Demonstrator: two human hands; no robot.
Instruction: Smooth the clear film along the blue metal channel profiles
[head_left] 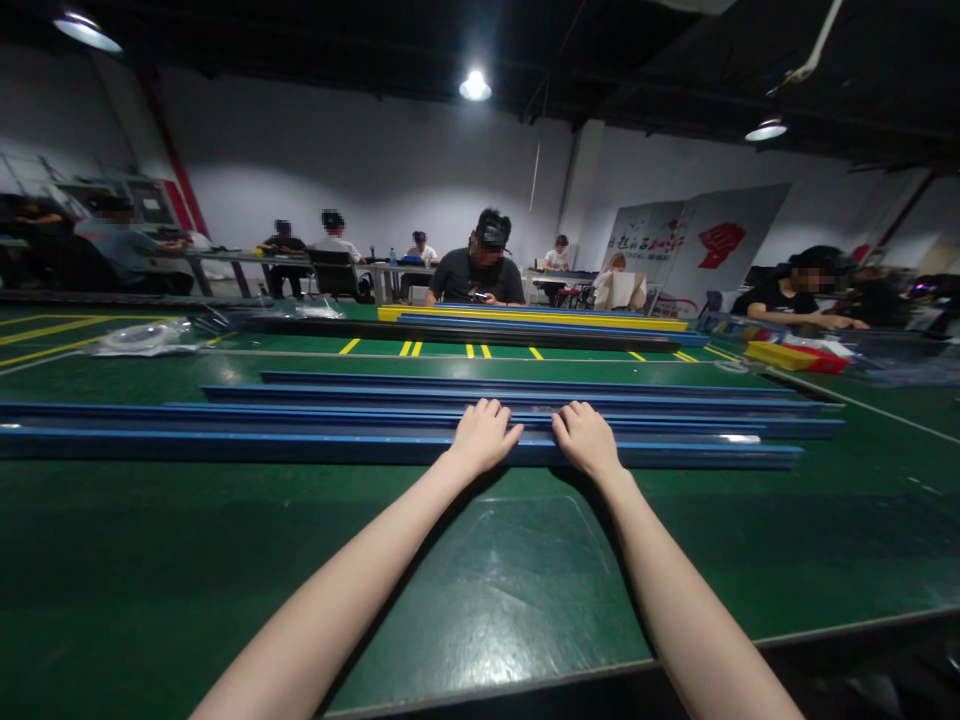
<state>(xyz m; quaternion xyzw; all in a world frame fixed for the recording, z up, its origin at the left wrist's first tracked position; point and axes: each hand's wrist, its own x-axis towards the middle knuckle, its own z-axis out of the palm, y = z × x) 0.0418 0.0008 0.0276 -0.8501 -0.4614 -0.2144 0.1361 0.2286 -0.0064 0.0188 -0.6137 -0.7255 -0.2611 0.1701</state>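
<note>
Several long blue rails (225, 443) with channel-like profiles lie side by side across the green table (487, 560). My left hand (482, 437) is on the nearer rails just left of the middle, its fingers bent over them and its thumb pointing right. A short gap to the right, my right hand (587, 437) has its fingers bent over the same rails, thumb toward the left hand. Both palms face down, and the fingertips are partly hidden. The rails rest flat on the table under my hands.
Farther back lie a yellow rail (525, 317) and a dark rail (465, 334). Clear plastic bags (142, 337) are at left; yellow and red pieces (795, 356) at right. A person (480, 265) sits across the table, another (802, 295) at right. The table's near edge (840, 628) runs below.
</note>
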